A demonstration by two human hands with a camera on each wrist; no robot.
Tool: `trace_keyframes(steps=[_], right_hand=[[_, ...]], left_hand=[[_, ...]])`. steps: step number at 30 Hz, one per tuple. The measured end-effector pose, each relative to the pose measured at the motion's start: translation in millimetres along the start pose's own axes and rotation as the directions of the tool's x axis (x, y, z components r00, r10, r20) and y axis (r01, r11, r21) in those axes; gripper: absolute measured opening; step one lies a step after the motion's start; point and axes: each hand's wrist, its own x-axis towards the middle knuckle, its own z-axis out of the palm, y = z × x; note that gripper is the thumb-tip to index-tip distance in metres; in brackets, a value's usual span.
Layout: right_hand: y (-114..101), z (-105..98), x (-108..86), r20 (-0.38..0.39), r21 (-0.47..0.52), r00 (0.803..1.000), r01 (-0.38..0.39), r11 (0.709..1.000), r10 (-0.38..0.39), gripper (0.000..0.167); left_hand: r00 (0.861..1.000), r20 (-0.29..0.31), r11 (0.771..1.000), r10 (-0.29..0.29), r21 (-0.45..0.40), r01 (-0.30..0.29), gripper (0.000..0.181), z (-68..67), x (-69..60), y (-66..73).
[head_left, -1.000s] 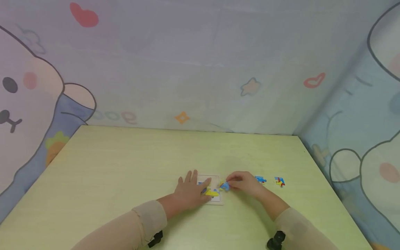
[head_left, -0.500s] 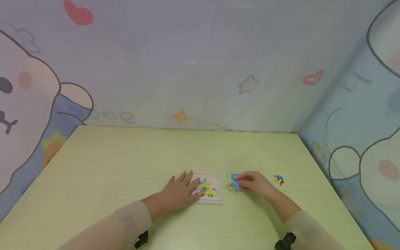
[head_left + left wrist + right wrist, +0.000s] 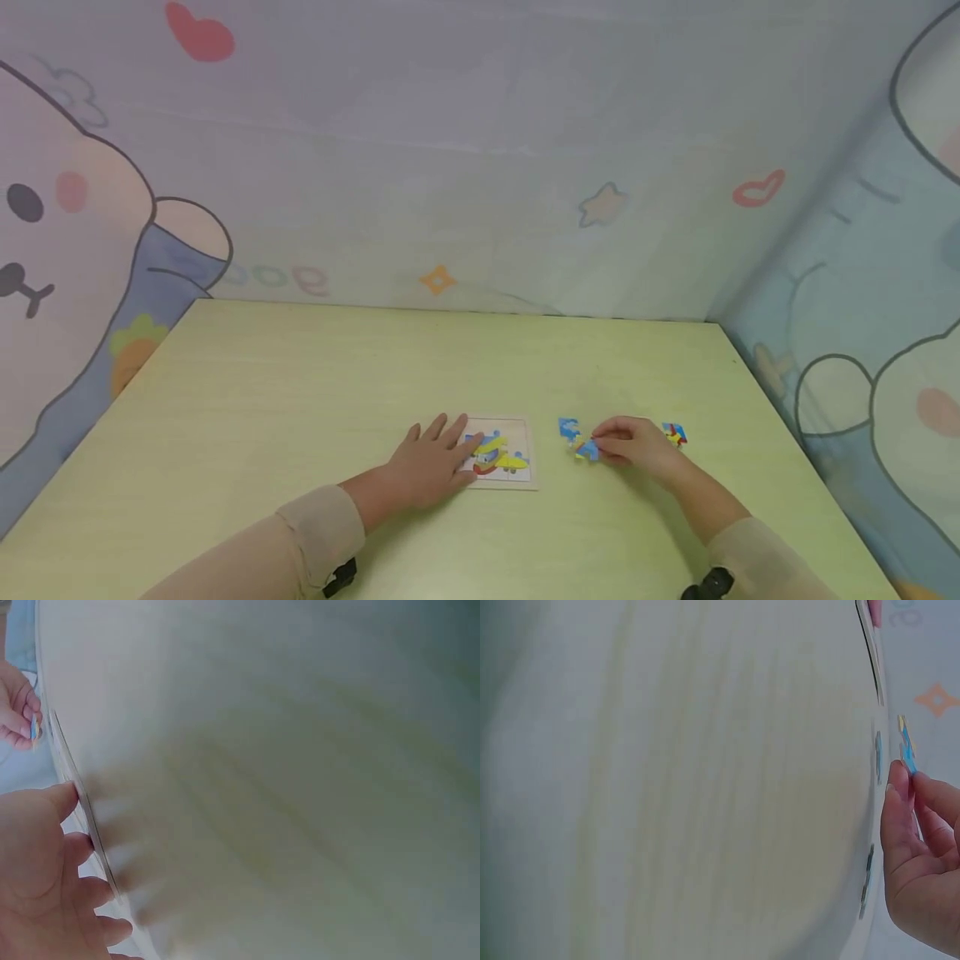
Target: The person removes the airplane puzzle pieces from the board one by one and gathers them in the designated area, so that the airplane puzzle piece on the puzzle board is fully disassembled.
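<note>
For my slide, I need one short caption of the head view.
Left hand touching the puzzle board, right hand pinching a piece beside it.

Passage is left across the table (image 3: 360,375) beyond the puzzle board (image 3: 517,433). Its left side is blocked — by the left hand (image 3: 426,467).

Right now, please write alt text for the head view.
A right hand pinches a blue and yellow jigsaw piece above a pale yellow table; a left hand touches a square cream puzzle board. A mostly blue jigsaw piece and a multicoloured one lie nearby.
</note>
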Motion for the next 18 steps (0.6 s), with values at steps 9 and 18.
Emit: trace_keyframes(steps=[9, 18], right_hand=[[9, -15, -11.8, -0.006, 0.008, 1.000, -0.004, 1.000, 0.004, 0.027], [15, -30, -16.4, -0.021, -0.034, 0.999, 0.026, 0.999, -0.027, 0.026]], left_hand=[[1.000, 0.000, 1.000, -0.005, 0.023, 0.005, 0.058, -4.4, -0.1, 3.4], [1.000, 0.003, 1.000, -0.005, 0.029, 0.005, 0.058, -2.9, 0.6, 2.1]])
